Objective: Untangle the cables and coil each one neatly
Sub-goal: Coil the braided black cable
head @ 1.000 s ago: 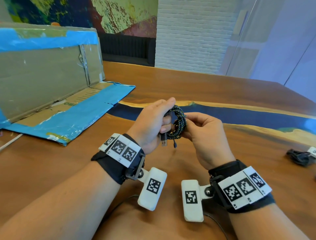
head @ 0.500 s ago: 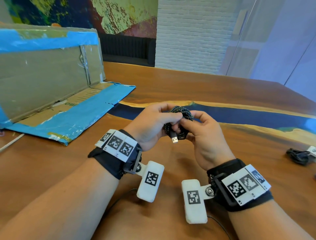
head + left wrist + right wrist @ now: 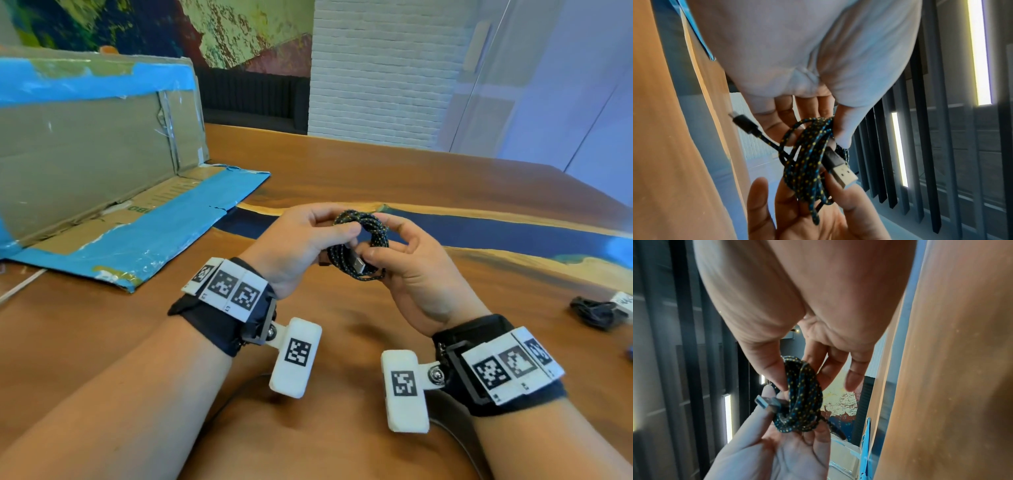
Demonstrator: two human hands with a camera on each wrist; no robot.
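A black braided cable (image 3: 359,245) with yellow and blue flecks is wound into a small coil, held above the wooden table (image 3: 376,178) between both hands. My left hand (image 3: 301,240) pinches the coil's left side between thumb and fingers. My right hand (image 3: 407,260) grips the right side, thumb by the silver USB plug (image 3: 359,264). The left wrist view shows the coil (image 3: 807,159), the USB plug (image 3: 842,175) and a small black plug (image 3: 745,123) sticking out. In the right wrist view the coil (image 3: 801,395) is pinched between the thumb and fingers of my right hand.
An opened cardboard box (image 3: 85,154) with blue tape lies at the left of the table. Another dark cable bundle (image 3: 596,311) with a white tag rests at the right edge. A dark blue resin strip (image 3: 513,236) crosses the table behind the hands.
The coil has been turned from upright to more tilted. The USB plug, which hung below the coil, now lies across it under my right thumb. Both hands shifted their hold.
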